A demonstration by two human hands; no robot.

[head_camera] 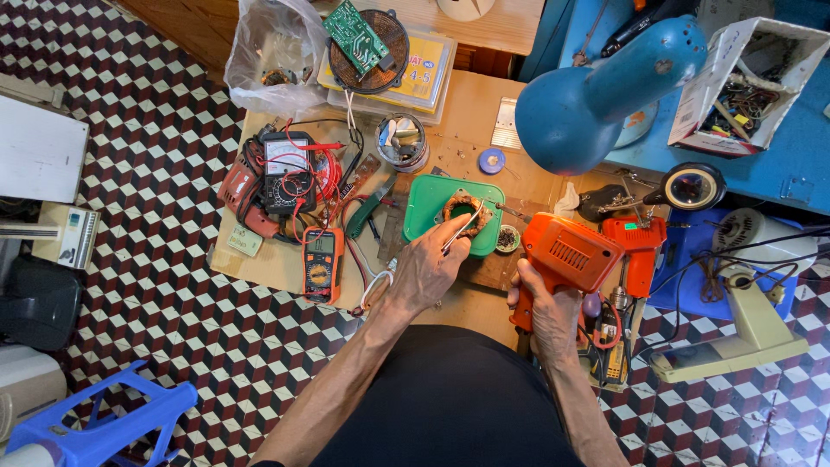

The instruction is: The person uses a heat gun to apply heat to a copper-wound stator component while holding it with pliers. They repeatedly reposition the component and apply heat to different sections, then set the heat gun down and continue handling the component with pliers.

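Note:
My left hand (428,268) pinches thin metal tweezers (461,231) whose tips reach a brown wound coil (465,210). The coil rests on a green plastic lid (428,201) on the low brown work board. My right hand (546,304) grips the handle of an orange soldering gun (569,253). The gun's thin tip (508,209) points left toward the coil. A small round pot of dark bits (507,238) sits between the lid and the gun.
An orange multimeter (320,263), an analog meter with red leads (286,173), a green circuit board on a round black part (363,39) and a plastic bag (272,54) lie to the left and back. A blue lamp shade (605,91), a box of parts (743,82) and a blue stool (95,424) surround the board.

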